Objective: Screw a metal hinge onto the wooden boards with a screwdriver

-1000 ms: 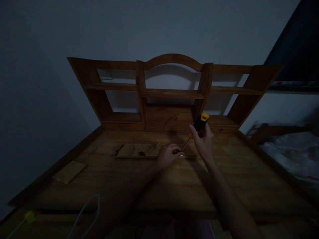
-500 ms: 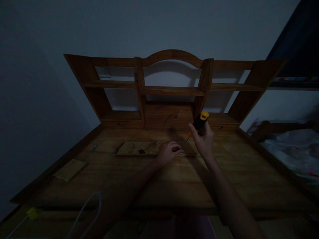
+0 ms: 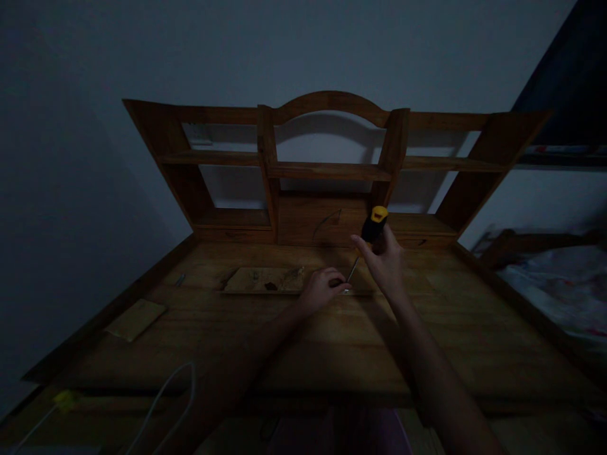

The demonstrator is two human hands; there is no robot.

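Note:
My right hand [image 3: 387, 262] is wrapped round the black and yellow handle of a screwdriver [image 3: 374, 224]. The shaft slants down and left to a small shiny metal piece [image 3: 346, 291] at the front edge of a wooden board [image 3: 251, 282]. My left hand [image 3: 325, 287] rests on that board, thumb and fingers closed beside the screwdriver's tip. What those fingers pinch is too small and dark to make out. The board's left part shows a dark knot and rough marks; its middle is hidden under my left hand.
The board lies on a wooden desk [image 3: 303, 347] with a shelf unit [image 3: 327, 170] along its back. To the left are a flat tan piece [image 3: 136, 319] and a small metal item [image 3: 180, 279]. A white cable [image 3: 192, 385] loops at the front left.
The screwdriver's handle has swung a little left and stands more upright, my right hand turning with it. My left hand stays in place on the board. The view has shifted slightly.

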